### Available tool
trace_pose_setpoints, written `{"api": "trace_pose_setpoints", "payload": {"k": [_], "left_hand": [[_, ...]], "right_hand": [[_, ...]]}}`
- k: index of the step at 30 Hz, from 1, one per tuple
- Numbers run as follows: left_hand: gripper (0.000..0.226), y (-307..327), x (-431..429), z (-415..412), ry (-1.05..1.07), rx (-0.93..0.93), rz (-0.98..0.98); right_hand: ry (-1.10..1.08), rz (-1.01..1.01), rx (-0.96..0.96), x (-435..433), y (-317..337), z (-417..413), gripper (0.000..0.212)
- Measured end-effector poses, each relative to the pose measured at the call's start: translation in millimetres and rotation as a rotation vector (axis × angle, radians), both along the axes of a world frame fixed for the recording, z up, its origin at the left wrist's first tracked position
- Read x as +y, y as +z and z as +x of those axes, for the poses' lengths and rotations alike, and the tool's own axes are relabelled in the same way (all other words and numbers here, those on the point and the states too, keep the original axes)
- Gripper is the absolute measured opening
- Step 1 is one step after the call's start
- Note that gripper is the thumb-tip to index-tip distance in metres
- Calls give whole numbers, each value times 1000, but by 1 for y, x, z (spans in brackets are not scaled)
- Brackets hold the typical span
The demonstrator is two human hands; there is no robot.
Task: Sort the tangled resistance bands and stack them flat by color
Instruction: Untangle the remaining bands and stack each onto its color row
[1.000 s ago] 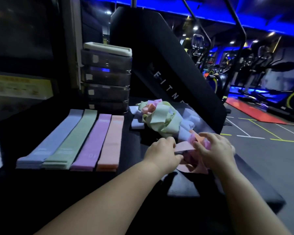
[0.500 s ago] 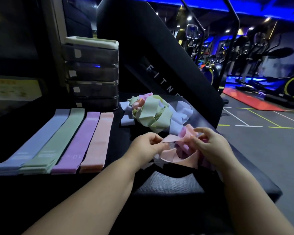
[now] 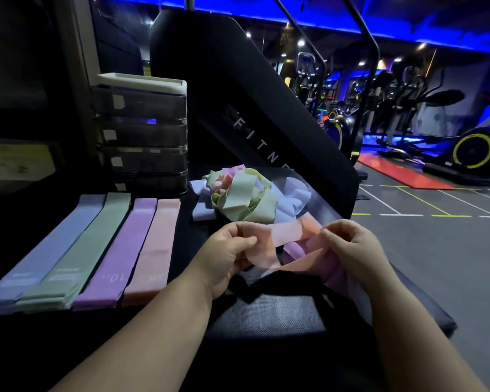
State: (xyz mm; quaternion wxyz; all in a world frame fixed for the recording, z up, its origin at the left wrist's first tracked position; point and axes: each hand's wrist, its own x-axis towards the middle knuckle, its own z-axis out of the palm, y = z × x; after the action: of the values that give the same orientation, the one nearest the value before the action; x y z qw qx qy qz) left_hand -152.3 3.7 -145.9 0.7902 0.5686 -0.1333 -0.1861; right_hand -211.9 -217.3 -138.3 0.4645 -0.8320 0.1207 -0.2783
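Note:
Both hands hold one pink band [image 3: 286, 236] stretched between them above the black bench. My left hand [image 3: 229, 250] pinches its left end; my right hand [image 3: 351, 247] grips its right end. A purple band [image 3: 293, 250] hangs tangled through the pink loop. Behind lies the tangled pile [image 3: 249, 199] of green, pale blue and pink bands. On the left lie flat stacks side by side: blue stack [image 3: 54, 244], green stack [image 3: 88, 244], purple stack [image 3: 125, 250], pink stack [image 3: 156, 247].
A stack of dark drawer boxes [image 3: 142, 131] with a white lid stands behind the flat stacks. A slanted black padded backrest [image 3: 246, 89] rises behind the pile. The bench edge [image 3: 441, 321] drops to the gym floor on the right, with exercise machines beyond.
My hands have lifted the pink band out of the near clump and pulled it wider apart. The camera view has shifted closer to the stacks.

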Motion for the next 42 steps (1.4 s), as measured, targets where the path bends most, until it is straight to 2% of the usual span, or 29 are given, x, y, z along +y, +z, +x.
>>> {"api": "trace_pose_setpoints", "payload": {"k": [3, 7, 10, 13, 15, 18, 21, 24, 27, 30, 33, 36, 38, 42], "left_hand": [[32, 0, 2, 1, 31, -5, -34], [34, -1, 0, 2, 126, -64, -4], [41, -8, 0, 3, 205, -108, 116], [53, -12, 3, 4, 305, -210, 334], [46, -12, 3, 2, 326, -309, 463], [18, -14, 2, 0, 310, -390, 567], [25, -15, 3, -3, 231, -371, 650], [34, -14, 4, -6, 189, -416, 747], [27, -14, 5, -7, 226, -441, 775], [18, -14, 6, -7, 279, -499, 827], [12, -16, 6, -4, 336, -562, 784], [7, -15, 6, -4, 402, -574, 710], [5, -13, 6, -4, 432, -581, 679], [4, -10, 7, -5, 469, -471, 512]], "right_hand": [[67, 69, -95, 7, 10, -4, 17], [119, -41, 26, 12, 15, -7, 13], [42, -167, 145, 12, 8, -3, 17], [57, -259, 237, 11, 4, -2, 22], [87, -333, 281, 12, 4, -2, 31], [108, -364, 288, 15, 3, -2, 42], [135, -350, 220, 19, 3, -3, 59], [172, -437, 200, 25, 5, -3, 77], [191, -562, 243, 29, 7, -2, 82], [187, -669, 280, 32, 8, -1, 81], [187, -716, 299, 33, 10, 0, 73], [158, -810, 258, 31, 7, 0, 32], [136, -741, 188, 28, 4, -1, 18], [16, -471, -59, 21, 0, 4, 13]]}}
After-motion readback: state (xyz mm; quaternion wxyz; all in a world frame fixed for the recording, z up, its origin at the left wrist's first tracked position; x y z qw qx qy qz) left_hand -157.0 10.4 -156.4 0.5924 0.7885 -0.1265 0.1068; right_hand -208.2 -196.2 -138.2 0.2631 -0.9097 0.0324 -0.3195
